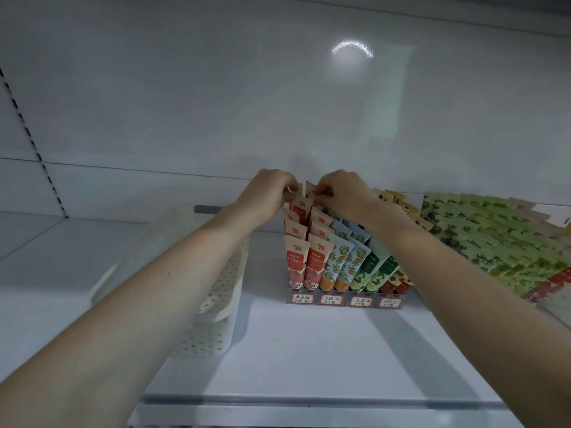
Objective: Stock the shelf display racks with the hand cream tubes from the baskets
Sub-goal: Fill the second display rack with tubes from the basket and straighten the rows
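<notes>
A tiered display rack [344, 301] stands on the white shelf, with handwritten red-bordered labels along its front. Its columns hold red-and-cream hand cream tubes [306, 264], blue floral tubes [343, 264], green tubes [375, 270] and dark red tubes [398, 281]. Both arms reach to the back of the red column. My left hand [265, 189] pinches the top edge of a rear red tube [298, 206]. My right hand [343, 193] pinches the top of the neighbouring rear red tube [312, 193]. The fingertips are partly hidden behind the tubes.
A white perforated plastic basket [213, 291] sits left of the rack, partly under my left forearm. Right of the rack, a second slanted display [494, 242] is packed with green and yellow patterned tubes. The shelf's back panel is close behind my hands.
</notes>
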### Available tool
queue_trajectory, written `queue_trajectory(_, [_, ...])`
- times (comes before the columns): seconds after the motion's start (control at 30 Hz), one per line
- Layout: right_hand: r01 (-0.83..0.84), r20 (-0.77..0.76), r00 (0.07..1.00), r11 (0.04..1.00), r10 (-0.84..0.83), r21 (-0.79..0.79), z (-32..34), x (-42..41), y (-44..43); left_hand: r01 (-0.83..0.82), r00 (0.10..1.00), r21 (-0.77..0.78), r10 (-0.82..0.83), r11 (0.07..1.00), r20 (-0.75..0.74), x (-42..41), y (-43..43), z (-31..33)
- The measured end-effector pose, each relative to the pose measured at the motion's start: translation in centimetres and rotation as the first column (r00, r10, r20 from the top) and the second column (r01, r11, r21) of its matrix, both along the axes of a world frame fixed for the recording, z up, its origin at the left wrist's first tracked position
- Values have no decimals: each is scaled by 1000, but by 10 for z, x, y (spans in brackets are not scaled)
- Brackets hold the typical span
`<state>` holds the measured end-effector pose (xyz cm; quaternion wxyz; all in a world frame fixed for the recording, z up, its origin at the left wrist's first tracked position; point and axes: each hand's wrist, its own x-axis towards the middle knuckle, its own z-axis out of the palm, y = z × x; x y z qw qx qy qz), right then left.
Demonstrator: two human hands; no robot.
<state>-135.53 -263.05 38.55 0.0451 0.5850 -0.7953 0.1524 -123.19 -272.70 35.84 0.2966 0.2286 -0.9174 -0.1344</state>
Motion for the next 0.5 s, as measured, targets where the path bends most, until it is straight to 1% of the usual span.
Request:
queue_trajectory(0.13, [0,16,1000,1000,1,-18,0,2,1,6,1000,13,-6,1000,2,4,2,2])
queue_trajectory(0.23, [-7,49,999,997,10,-73,4,3,6,-21,1000,25,21,999,-16,12,3,6])
queue_trajectory(0.33, [-20,77,997,989,32,-143,6,5,16,-18,999,96,14,995,39,26,-2,7])
queue_trajectory(0.43, [-49,110,992,992,62,-114,4,8,25,5,992,168,-26,986,120,34,-3,5])
queue_trajectory(0.5, [-71,133,988,994,81,-81,1,10,28,13,993,183,-34,983,112,32,-1,4])
